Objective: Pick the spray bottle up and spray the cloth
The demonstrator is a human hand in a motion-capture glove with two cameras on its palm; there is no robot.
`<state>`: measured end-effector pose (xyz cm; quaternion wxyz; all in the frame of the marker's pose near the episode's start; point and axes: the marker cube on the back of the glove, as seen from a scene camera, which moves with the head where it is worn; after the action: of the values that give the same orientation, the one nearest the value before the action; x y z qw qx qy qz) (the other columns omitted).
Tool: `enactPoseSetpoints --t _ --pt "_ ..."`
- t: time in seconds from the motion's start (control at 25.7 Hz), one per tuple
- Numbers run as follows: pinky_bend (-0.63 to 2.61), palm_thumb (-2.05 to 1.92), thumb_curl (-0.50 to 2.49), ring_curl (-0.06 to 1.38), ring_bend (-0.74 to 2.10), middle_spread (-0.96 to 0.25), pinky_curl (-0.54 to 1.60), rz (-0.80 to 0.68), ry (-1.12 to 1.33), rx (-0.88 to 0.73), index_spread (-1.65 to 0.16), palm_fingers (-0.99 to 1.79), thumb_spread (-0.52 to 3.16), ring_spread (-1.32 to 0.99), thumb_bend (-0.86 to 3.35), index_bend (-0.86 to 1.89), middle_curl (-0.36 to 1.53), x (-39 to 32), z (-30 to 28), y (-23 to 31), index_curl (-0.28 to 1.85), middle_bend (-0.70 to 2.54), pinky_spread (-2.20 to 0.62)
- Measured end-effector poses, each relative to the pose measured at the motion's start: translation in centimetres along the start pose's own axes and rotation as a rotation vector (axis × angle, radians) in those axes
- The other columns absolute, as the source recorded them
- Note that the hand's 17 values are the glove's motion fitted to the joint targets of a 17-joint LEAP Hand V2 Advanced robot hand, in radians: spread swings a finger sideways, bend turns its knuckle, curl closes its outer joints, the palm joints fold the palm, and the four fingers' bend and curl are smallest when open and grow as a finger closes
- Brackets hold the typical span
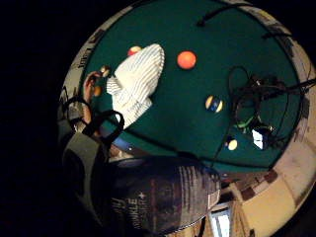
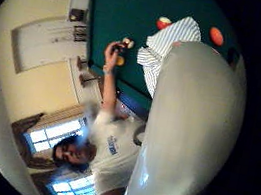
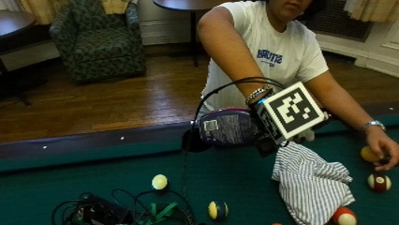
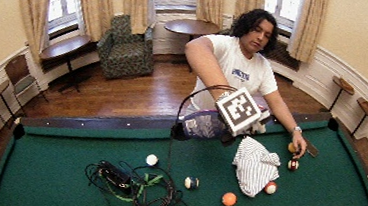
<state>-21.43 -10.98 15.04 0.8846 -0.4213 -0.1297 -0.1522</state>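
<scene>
Gripping the spray bottle (image 3: 225, 126) in gloved right hand (image 3: 265, 129), fingers curled round it, aloft at ten o'clock of the striped cloth (image 3: 312, 183) on the surface (image 3: 93, 178); pickup done; next, aiming nozzle clothward, squeezing trigger.

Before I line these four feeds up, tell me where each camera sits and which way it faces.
Little finger side palm view: on the right palm, over the pool table; spray bottle close, striped cloth beyond, bare hand.
Thumb side palm view: same palm, facing the person; bottle fills it.
Outside view: across the table, facing the person; gloved right hand holds the bottle.
Wide outside view: same side, higher, showing the whole room.
Shared: all four show the cloth and bottle.
</scene>
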Motion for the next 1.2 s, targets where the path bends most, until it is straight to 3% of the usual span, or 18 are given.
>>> enactPoseSetpoints --t 0.31,0.74,1.01,1.2 --pt "0.45 0.91 0.78 0.45 0.73 -0.21 0.4 0.141 0.153 -0.215 -0.29 1.4 0.7 -0.23 -0.02 0.22 0.54 -0.7 8.3 -4.1 0.6 0.7 -0.34" --pt "0.43 0.91 0.8 0.45 0.73 -0.21 0.39 0.163 0.31 -0.389 -0.29 1.39 0.71 -0.24 -0.02 0.22 0.54 -0.8 16.6 -7.1 0.61 0.71 -0.32" --pt "0.43 0.91 0.8 0.45 0.73 -0.21 0.39 0.152 0.345 -0.421 -0.29 1.39 0.71 -0.24 -0.02 0.21 0.54 -1.2 18.2 -7.7 0.61 0.7 -0.31" --pt "0.43 0.91 0.81 0.45 0.73 -0.21 0.39 0.11 0.279 -0.339 -0.29 1.39 0.71 -0.24 -0.02 0.2 0.54 -3.2 15.7 -7.7 0.62 0.7 -0.31"
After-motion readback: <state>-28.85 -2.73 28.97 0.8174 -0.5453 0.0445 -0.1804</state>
